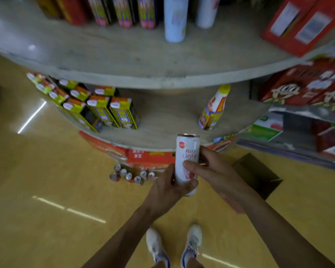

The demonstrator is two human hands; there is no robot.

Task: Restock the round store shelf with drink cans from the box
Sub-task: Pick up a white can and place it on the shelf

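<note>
Both hands hold one can (187, 163) in front of the shelf (162, 82). The left hand (170, 184) grips the lower part of the can, with its thumb lying across the front near the bottom. The right hand (215, 171) grips the middle, with the thumb on the front and the fingers behind. The can is white with red letters, stands upright in the air and does not touch the shelf. Its top is at the height of the rim of the shelf's lower tier, just before that rim.

On the lower tier of the shelf, yellow cartons (104, 109) stand in rows on the left side, and one bottle (214, 107) with a yellow cap stands alone on the right side. The part between them is bare wood. On the upper tier there are tall cans (175, 20) at the back and red boxes (302, 26) on the right.

At the foot of the shelf, to the left of the hands, a group of cans (130, 175) stands on the floor (46, 171). The brown box (257, 175) lies on the floor to the right of the shelf's foot; it seems open, but its inside is dark. Two white shoes (157, 246) stand on the floor before the shelf.
</note>
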